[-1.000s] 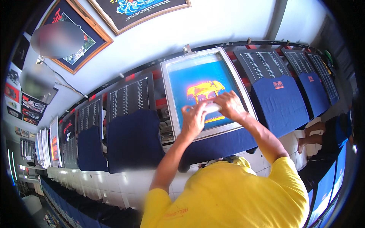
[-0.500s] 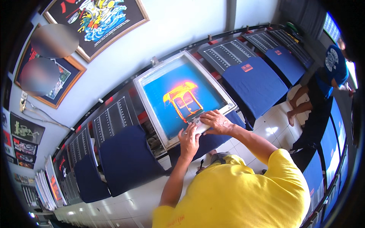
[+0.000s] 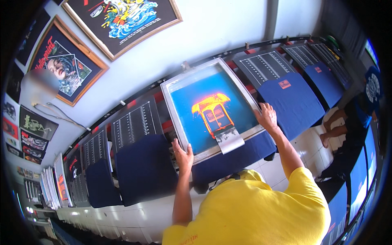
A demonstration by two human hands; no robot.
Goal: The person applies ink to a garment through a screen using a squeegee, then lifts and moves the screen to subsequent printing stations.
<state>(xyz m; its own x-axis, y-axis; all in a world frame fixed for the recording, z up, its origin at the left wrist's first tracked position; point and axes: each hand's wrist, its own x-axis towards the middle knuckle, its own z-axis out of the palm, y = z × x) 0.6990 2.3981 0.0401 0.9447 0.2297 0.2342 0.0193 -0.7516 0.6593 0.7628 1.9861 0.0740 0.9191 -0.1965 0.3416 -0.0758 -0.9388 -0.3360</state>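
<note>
Your left hand (image 3: 183, 155) has its grip closed over the lower left edge of the screen-printing frame (image 3: 212, 108), thumb on top; your right hand (image 3: 267, 116) rests flat on the frame's right edge, fingers spread, and whether they curl under it is hard to tell. The frame lies on a navy shirt (image 3: 228, 159) spread over the long white desk (image 3: 122, 216). Its blue mesh carries an orange design, with a grey squeegee (image 3: 229, 139) lying at the near edge. More navy shirts (image 3: 145, 169) sit on boards left and right, one with a small orange label (image 3: 284, 84). Black ruled boards (image 3: 134, 124) lean behind. Framed dark prints (image 3: 122, 18) hang on the white wall. A seated person (image 3: 355, 118) is cut off at right; your yellow shirt hides the desk's near edge.
</note>
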